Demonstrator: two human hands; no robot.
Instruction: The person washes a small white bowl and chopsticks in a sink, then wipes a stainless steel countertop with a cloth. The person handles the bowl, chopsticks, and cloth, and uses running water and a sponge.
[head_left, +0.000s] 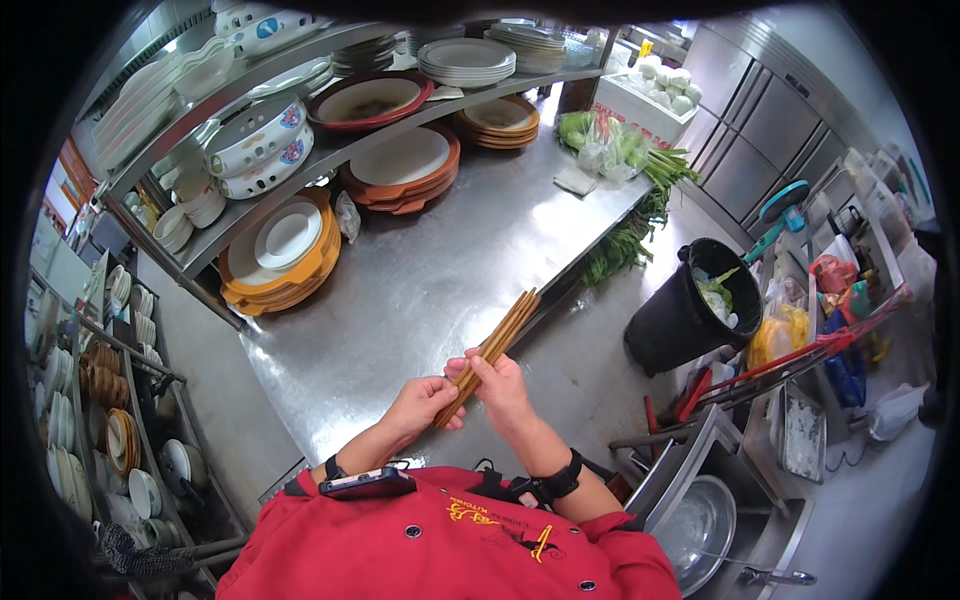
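A bundle of brown wooden chopsticks (491, 352) is held between both hands, slanting up to the right above the near edge of the stainless steel table (420, 262). My left hand (427, 401) grips its lower end, with the fingers partly behind the sticks. My right hand (491, 379) closes around the middle, thumb on top. The upper tips stick out past the right hand. I cannot count the sticks exactly.
Orange-rimmed oval plates (285, 262) are stacked at the table's left, under a steel shelf (390, 124) of dishes. Leafy vegetables (637, 225) hang over the right edge. A black bin (664, 322) stands on the floor, a sink with a metal basin (697, 532) lower right.
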